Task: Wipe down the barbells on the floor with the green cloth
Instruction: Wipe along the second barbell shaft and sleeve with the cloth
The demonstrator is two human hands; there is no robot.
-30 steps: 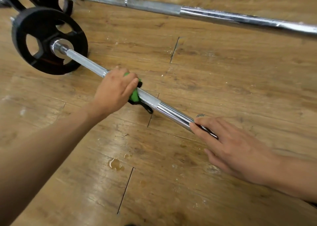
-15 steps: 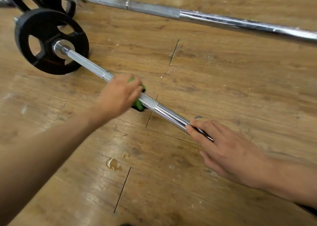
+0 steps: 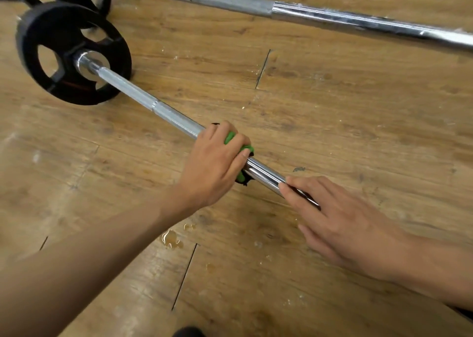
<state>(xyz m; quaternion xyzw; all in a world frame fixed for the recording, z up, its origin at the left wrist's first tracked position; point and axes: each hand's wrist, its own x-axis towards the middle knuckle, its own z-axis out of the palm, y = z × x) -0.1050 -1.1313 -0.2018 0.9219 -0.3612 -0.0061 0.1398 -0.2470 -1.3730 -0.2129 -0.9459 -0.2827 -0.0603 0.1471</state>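
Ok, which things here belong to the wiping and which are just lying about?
Job: crumpled green cloth in left hand; near chrome barbell with black plate, right hand on it; far steel barbell.
Lying about: small puddle on wooden floor.

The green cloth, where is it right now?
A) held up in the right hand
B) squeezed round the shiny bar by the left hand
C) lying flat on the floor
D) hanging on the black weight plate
B: the left hand grips the green cloth round the bar, while the right hand only rests straight fingers on the bar farther along.
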